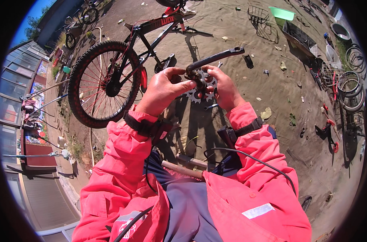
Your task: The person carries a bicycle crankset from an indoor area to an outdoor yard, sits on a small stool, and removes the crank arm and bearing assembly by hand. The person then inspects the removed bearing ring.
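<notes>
Pink jacket sleeves fill the lower part of the view, with a wooden-handled tool [182, 169] lying across the person's lap. Both hands meet above it at about 12 o'clock from the lap: the left hand [161, 92] is closed around the hub end of a bicycle crank set [199, 80], and the right hand [226, 89] is clamped on the toothed chainring from the other side. The black crank arm sticks out toward 2 o'clock. It looks like stiff, fairly heavy steel, likely greasy, with sharp teeth; I would judge the arm or the hub the safer hold, not the ring's edge. At 10 o'clock stands a black and red bicycle [123, 60], lettering on its frame. At 1 o'clock sit a wire basket [258, 15] and a green basin [282, 13]. Coloured panels hang on the glazed wall at 9 o'clock, too small to read.
</notes>
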Tool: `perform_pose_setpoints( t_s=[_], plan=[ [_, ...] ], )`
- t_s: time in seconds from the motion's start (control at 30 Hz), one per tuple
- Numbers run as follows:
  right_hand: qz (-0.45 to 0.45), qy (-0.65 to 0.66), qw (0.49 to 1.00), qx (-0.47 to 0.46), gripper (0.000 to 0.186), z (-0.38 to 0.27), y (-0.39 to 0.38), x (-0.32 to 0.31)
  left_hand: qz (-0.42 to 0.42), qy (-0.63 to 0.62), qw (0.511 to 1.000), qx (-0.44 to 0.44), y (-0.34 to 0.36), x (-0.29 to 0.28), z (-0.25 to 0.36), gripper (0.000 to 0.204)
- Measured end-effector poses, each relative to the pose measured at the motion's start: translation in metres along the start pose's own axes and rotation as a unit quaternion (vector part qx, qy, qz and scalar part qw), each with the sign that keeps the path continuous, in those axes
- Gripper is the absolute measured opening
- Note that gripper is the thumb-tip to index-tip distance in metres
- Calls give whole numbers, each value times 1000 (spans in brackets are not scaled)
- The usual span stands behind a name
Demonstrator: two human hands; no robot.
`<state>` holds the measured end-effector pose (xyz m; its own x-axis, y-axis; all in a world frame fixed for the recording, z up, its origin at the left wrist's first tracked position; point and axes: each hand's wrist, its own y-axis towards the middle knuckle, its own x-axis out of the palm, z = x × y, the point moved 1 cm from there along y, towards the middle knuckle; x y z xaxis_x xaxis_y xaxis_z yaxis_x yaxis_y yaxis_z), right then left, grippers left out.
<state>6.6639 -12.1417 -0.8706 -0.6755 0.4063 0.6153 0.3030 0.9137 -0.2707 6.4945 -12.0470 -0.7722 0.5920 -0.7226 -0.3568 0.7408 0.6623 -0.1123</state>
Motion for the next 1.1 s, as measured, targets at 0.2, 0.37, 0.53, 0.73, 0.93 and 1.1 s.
perform_pose_setpoints(
  t_s=[0.2,0.37,0.53,0.73,0.93,1.1],
  plan=[
    [-17,-31,999,32,34,16,6,11,-14,-22,999,-17,-3,-10,-13,48],
    [-20,-50,998,41,33,27,18,17,-23,-20,999,-27,1,-21,-30,40],
    [-28,-48,997,49,33,32,24,24,-21,26,999,-28,0,-34,-48,41],
    [-44,-52,995,69,32,39,28,25,-22,4,999,-44,-4,-40,-55,40],
    [-15,-54,996,64,32,47,34,25,-15,-34,999,-13,-4,-42,-75,46],
    [-23,-59,995,72,33,44,32,29,-17,-77,995,-55,-10,-55,-82,52]
  ],
)
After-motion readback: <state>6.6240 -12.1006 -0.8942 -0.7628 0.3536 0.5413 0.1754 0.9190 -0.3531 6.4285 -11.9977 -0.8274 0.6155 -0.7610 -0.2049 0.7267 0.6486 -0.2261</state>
